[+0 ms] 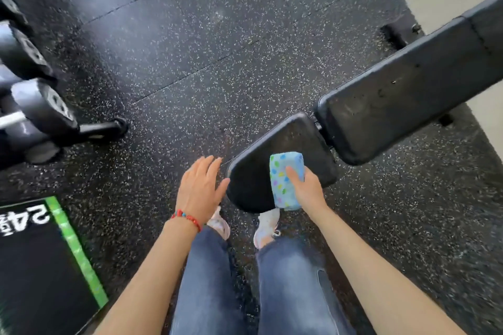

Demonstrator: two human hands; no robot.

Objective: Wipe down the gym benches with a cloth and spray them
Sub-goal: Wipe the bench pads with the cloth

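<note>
The cloth [286, 181] is pale blue, dotted with green, blue, purple and yellow spots. The bench [381, 106] padding is black. The floor [190, 49] is black rubber flecked with white. At 8 o'clock a mat [40, 266] is black with a bright green stripe and white lettering. The bracelet [187, 218] is red with a blue bead. The jeans [206, 280] are faded blue, the shoes [268, 223] white.
</note>
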